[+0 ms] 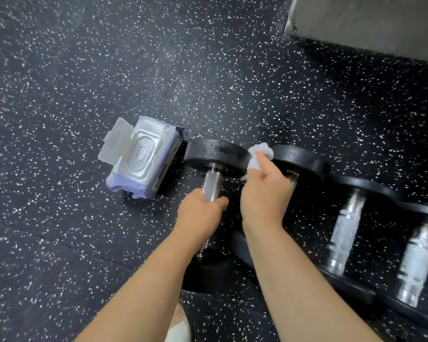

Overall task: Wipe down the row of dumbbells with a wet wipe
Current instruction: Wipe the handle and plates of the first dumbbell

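A row of black dumbbells with knurled steel handles lies on the speckled floor, running from centre to the right. My left hand (200, 210) grips the handle of the leftmost dumbbell (216, 154). My right hand (266, 191) holds a crumpled white wet wipe (260, 154) against the right edge of that dumbbell's far head, between it and the second dumbbell (299, 159). My right hand covers most of the second dumbbell's handle. A third dumbbell (346, 225) and a fourth dumbbell (418, 257) lie further right, blurred.
A pack of wet wipes (142, 157) with its white lid flipped open lies on the floor just left of the leftmost dumbbell. A grey padded block (371, 23) fills the top right corner. Black speckled rubber floor (84, 70) spreads to the left and above.
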{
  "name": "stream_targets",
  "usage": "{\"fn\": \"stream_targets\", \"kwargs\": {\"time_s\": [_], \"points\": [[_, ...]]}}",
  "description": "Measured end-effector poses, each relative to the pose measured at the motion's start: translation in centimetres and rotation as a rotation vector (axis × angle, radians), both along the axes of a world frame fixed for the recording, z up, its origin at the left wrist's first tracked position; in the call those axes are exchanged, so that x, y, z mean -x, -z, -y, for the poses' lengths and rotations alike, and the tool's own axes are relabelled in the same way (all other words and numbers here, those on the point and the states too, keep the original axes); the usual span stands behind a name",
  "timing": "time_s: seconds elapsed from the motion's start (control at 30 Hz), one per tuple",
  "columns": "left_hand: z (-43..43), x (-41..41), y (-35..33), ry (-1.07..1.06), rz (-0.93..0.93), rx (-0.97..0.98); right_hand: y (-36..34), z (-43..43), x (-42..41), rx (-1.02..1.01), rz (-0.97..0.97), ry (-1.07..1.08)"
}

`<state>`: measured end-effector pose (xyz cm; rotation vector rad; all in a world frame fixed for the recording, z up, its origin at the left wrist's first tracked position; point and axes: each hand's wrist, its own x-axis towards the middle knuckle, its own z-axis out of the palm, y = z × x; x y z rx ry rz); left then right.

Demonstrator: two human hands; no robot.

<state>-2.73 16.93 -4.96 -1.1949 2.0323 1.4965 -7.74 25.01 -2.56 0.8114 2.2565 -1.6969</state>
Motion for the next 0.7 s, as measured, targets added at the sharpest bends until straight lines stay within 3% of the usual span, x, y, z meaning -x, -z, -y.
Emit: {"fn": "stream_targets", "kwargs": {"time_s": [0.1, 0.23, 0.33, 0.43, 0.57, 0.7], "points": [[0.0, -0.2, 0.1, 0.026, 0.007, 0.064, -0.7, 1.0, -1.3, -0.111, -0.096, -0.111], [0.4, -0.2, 0.2, 0.057, -0.058, 0.093, -1.3, 3.3, -3.3, -0.249, -0.458, -0.289], [0.6, -0.1, -0.3, 0.018, -0.075, 0.071, -0.5, 3.6, -2.9, -0.329, -0.545, -0.369], [0.5, -0.5, -0.8, -0.059, -0.069, 0.016, 0.0, 2.7, -2.2, -0.218, -0.426, -0.241], [0.5, -1.0, -0.2, -0.030, -0.051, -0.007, 0.5, 2.0, -0.3, -0.025, -0.085, 0.005], [0.8, -1.1, 0.0, 0.023, -0.027, -0.008, 2.3, 1.0, 1.9, 0.484, 0.347, 0.302]]}}
